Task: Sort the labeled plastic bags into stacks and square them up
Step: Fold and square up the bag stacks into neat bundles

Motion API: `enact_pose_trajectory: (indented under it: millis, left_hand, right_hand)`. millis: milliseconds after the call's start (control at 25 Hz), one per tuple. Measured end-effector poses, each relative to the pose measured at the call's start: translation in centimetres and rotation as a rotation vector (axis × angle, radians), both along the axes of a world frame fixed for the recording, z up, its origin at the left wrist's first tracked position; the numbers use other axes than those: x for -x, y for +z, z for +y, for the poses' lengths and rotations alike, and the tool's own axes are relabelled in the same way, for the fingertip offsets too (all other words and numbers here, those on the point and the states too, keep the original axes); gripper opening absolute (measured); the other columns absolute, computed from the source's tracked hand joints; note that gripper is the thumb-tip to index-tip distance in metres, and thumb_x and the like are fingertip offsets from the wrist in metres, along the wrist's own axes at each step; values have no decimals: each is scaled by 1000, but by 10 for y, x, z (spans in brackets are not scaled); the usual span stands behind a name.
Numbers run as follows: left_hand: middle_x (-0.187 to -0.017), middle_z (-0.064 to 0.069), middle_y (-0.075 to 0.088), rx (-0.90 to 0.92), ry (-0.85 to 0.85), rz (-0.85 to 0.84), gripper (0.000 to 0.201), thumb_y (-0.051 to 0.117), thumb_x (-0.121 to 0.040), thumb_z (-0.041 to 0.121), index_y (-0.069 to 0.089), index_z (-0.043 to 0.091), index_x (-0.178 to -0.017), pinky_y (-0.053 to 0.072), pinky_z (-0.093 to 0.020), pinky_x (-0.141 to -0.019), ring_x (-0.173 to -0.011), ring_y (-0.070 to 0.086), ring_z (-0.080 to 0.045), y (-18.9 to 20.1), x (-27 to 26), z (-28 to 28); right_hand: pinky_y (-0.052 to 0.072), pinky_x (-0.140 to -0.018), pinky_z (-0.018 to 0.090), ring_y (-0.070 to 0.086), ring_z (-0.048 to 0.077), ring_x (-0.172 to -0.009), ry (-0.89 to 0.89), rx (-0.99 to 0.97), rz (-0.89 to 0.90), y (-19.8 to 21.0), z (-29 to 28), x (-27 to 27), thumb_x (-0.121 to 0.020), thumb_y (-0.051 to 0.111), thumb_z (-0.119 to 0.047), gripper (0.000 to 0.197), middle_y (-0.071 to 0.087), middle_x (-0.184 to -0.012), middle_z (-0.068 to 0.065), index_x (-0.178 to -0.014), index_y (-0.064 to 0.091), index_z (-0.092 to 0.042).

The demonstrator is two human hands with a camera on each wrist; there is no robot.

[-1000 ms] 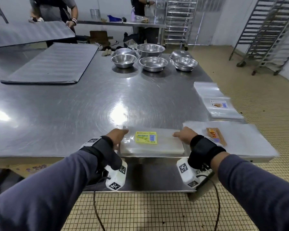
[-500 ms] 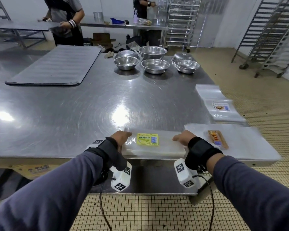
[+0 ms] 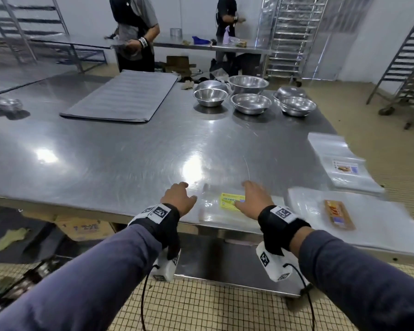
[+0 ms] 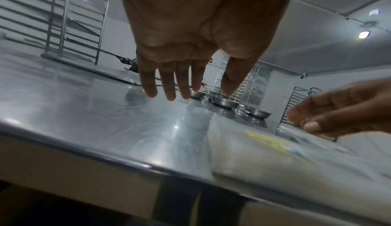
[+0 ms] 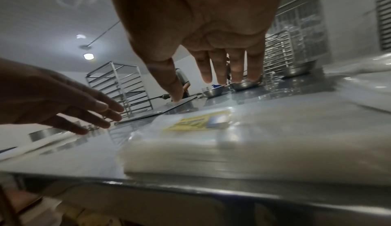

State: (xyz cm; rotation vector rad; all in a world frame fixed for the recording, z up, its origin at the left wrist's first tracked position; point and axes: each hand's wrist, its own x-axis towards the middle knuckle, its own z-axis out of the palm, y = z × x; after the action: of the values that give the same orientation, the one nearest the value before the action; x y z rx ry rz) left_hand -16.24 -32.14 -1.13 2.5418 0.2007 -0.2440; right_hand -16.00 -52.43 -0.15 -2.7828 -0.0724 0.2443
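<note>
From the head view, a stack of clear bags with a yellow label lies at the near edge of the steel table. The left hand is just left of the stack, above the table, fingers loose and holding nothing. The right hand is over the stack's right part, palm down, covering the label's right end; whether it touches the bags cannot be told here. To the right lies a wider stack with an orange label, and beyond it a third stack with a white label. Steel bowls and a grey mat sit at the far side; two people stand behind the table. In the left wrist view, the left hand hangs above bare table, fingers straight and apart, grasping nothing; the yellow-label stack lies to its right with the right hand over it. In the right wrist view, the right hand is spread above the stack, fingers straight and clear of the bags, gripping nothing; the left hand is off to the left, fingers extended above the table.
</note>
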Motion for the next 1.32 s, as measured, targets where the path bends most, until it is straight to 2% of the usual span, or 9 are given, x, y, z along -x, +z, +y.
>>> enact_pose_trajectory:
  millis: [160, 360, 480, 640, 760, 960, 1200, 1320]
  left_hand:
    - [-142, -10, 42, -100, 38, 36, 58, 52, -92, 35, 34, 12, -142, 38, -42, -105, -127, 45, -28, -8, 10, 27]
    - [-145, -11, 38, -212, 134, 75, 57, 49, -94, 31, 30, 12, -144, 35, -39, -107, -130, 41, -29, -12, 28, 74]
    - [-144, -12, 40, -231, 203, 90, 55, 50, -92, 28, 33, 10, -142, 35, -38, -107, -131, 40, -30, -16, 41, 104]
    - [-142, -16, 41, -255, 285, 130, 53, 50, -92, 30, 37, 7, -138, 35, -38, -106, -130, 41, -33, -20, 58, 150]
    - [-139, -18, 41, -234, 359, 139, 52, 49, -91, 30, 38, 6, -137, 36, -42, -105, -128, 42, -34, -25, 68, 189]
    - [-138, -17, 45, -221, 431, 148, 48, 46, -92, 28, 40, 7, -135, 38, -40, -104, -127, 44, -34, -28, 78, 265]
    - [-137, -14, 44, -292, 440, 154, 46, 47, -93, 32, 40, 9, -133, 35, -41, -103, -128, 40, -32, -22, 78, 361]
    - [-136, -14, 44, -295, 449, 134, 44, 47, -93, 31, 41, 8, -131, 35, -42, -103, -127, 41, -31, -20, 76, 408]
  right_hand:
    - [28, -110, 37, 32, 28, -135, 176, 29, -10, 0, 44, -8, -88, 55, -35, 65, 35, -147, 7, -143, 29, -12]
    - [30, -109, 36, 36, 27, -133, 379, 75, 28, -6, 103, -21, -89, 55, -35, 66, 36, -147, 8, -144, 28, -12]
    - [34, -107, 36, 42, 28, -129, 458, 111, 40, -11, 136, -24, -88, 56, -33, 63, 42, -142, 9, -141, 32, -11]
    - [33, -107, 37, 42, 28, -129, 553, 153, 72, -16, 187, -27, -88, 56, -34, 64, 42, -143, 9, -142, 31, -11]
    - [37, -105, 37, 45, 29, -125, 592, 154, 93, -18, 231, -26, -87, 56, -31, 60, 46, -139, 11, -138, 36, -10]
    - [41, -101, 37, 48, 31, -123, 620, 73, 123, -30, 312, -23, -88, 53, -25, 51, 50, -135, 13, -135, 40, -8]
    - [38, -104, 36, 43, 30, -128, 665, 46, 152, -36, 423, -23, -86, 60, -29, 63, 43, -141, 14, -140, 34, -8]
    - [39, -104, 36, 44, 31, -127, 658, 22, 143, -36, 477, -24, -87, 60, -30, 62, 44, -140, 15, -140, 34, -8]
